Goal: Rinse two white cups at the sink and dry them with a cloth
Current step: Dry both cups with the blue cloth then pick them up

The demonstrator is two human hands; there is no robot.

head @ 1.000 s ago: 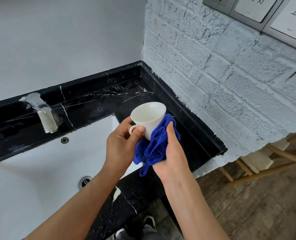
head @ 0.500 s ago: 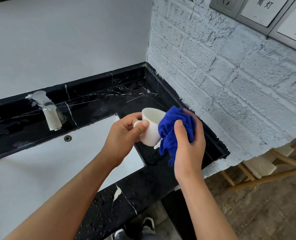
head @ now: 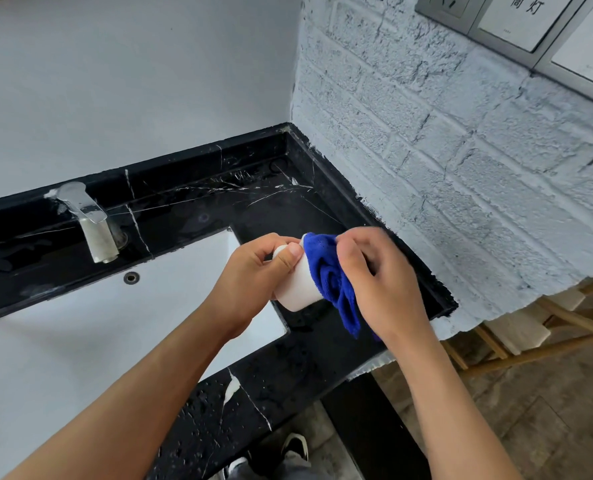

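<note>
Head view: left hand [head: 253,282] fingers grip the white cup [head: 298,289]; right hand [head: 381,282] fingers clutch the blue cloth [head: 333,275] against it.

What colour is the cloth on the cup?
Blue cloth, clearest in the head view.

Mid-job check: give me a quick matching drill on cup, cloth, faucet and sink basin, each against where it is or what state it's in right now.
Things:
1. white cup
2. blue cloth
3. faucet
4. sink basin

Places or states:
A. standing on the black counter behind the basin
B. gripped by the left hand, tipped on its side
C. set into the black counter, white
D. bunched in the right hand, against the cup's mouth

Pairs: 1-B, 2-D, 3-A, 4-C
</note>
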